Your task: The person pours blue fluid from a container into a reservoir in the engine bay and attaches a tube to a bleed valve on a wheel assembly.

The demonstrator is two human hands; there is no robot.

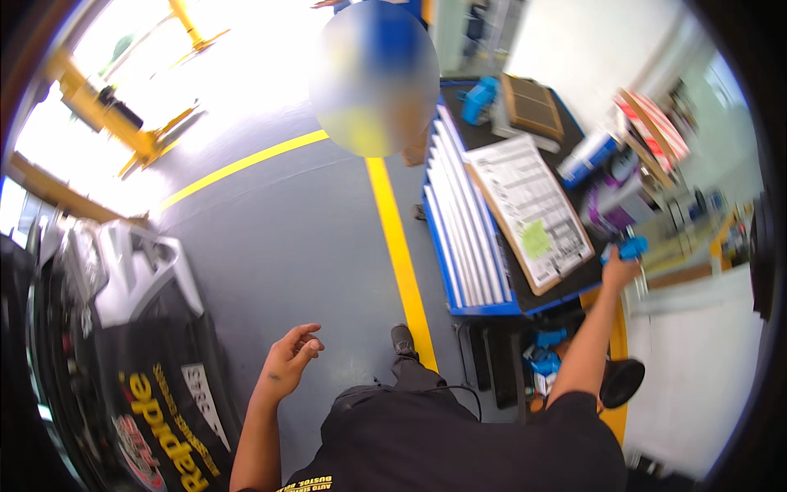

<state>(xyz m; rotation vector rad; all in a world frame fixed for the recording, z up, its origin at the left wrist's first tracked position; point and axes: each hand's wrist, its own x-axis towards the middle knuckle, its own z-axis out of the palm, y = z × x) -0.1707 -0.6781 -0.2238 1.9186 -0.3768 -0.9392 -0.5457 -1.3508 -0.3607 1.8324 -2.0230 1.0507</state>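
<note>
My left hand (297, 351) is in the air over the grey floor, fingers loosely bent and apart, holding nothing. My right hand (620, 266) reaches to the right end of the blue tool cart (533, 308), its fingers around a blue object (634, 246), possibly a tool, whose shape is unclear. Beside it on the cart's black top lies a clipboard with printed sheets (548, 234) and a green sticky note. Farther back are a wooden-edged brown board (533, 111), another blue tool (479, 100), a white-and-blue container (586, 160) and a purple-and-grey box (611, 197).
Car body parts (143, 271) and black covers stand along the left. A yellow floor line (393, 246) runs ahead of my shoes. Yellow lift posts (115, 115) stand at upper left. A blurred patch covers someone or something at top centre. Blue items (545, 357) fill a shelf below the cart.
</note>
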